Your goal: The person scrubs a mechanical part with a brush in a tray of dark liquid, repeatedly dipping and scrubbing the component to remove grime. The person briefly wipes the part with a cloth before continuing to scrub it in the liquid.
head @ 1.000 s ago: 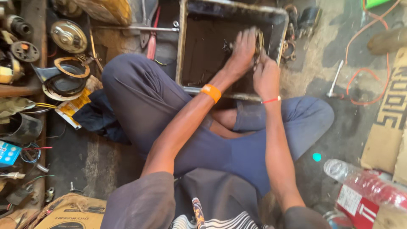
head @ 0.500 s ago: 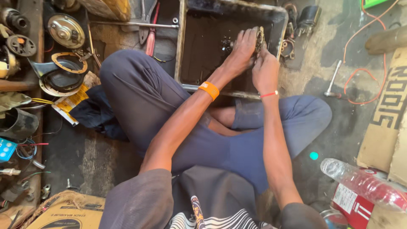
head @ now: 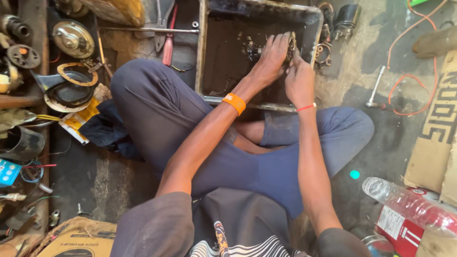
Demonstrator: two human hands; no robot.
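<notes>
Greasy metal part (head: 288, 44) sits over the dirty wash tray (head: 204, 57), left hand (head: 270, 56) and right hand (head: 299, 78) both clamped round it; slick fingers could drop it.

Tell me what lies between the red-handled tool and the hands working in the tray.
In the head view, the tray's left wall and a stretch of its dark, grimy floor separate the red-handled tool from the left hand and right hand.

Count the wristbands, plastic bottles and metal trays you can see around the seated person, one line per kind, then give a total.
Wristbands: 2, an orange band and a thin red band
Plastic bottles: 1, clear bottle
Metal trays: 1, dark tray
Total: 4
</notes>
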